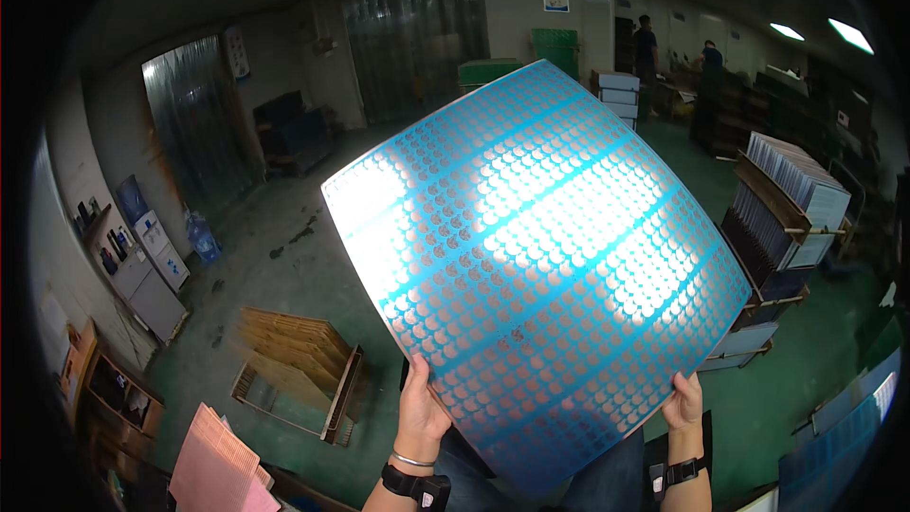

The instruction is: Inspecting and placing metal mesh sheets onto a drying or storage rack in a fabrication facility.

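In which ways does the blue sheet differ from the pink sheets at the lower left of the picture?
The blue sheet carries rows of small round shapes and bright glare, while the pink sheets look plain and show no such glare. The blue sheet appears single; the pink sheets are several together. The left hand and right hand grip the blue sheet, whereas neither touches the pink sheets. Both look thin.

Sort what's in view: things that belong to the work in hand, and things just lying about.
Work in hand:
- blue patterned sheet
- left hand and right hand, holding its edges
- probably the racked panels

Apparently just about:
- water dispenser
- blue water jug
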A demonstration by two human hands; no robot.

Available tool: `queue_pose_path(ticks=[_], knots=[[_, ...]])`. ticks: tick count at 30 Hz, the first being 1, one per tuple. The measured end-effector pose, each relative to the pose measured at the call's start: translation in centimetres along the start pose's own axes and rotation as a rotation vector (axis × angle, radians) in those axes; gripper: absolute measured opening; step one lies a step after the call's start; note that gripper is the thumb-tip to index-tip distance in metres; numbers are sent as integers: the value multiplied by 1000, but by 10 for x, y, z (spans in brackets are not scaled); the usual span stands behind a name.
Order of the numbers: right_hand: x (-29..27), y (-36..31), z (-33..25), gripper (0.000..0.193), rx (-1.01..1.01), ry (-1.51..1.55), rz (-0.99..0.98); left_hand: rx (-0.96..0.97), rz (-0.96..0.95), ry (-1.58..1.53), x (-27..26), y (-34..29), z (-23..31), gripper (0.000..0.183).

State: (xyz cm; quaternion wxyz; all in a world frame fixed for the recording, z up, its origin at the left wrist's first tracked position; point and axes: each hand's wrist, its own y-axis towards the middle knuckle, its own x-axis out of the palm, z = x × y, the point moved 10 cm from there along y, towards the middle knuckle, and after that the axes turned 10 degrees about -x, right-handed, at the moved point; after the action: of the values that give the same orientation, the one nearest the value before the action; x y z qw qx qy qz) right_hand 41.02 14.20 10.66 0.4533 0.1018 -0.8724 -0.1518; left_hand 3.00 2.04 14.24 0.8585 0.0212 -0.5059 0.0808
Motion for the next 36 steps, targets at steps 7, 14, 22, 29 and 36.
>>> queue_pose_path(ticks=[7,14,22,29,36], knots=[[-93,-2,-59,36,-33,186,71,225,151,326,-18,-9,51,44],[-104,-23,-123,42,-3,-647,226,207,182,351,-68,-10,52,46],[-55,-36,-98,21,233,-755,3,149,204,415,-79,-6,47,42],[-64,-29,-93,20,87,-895,122,204,231,438,-55,-8,59,40],[-62,-11,-111,24,-64,-877,130,59,13,456,-4,4,52,32]])
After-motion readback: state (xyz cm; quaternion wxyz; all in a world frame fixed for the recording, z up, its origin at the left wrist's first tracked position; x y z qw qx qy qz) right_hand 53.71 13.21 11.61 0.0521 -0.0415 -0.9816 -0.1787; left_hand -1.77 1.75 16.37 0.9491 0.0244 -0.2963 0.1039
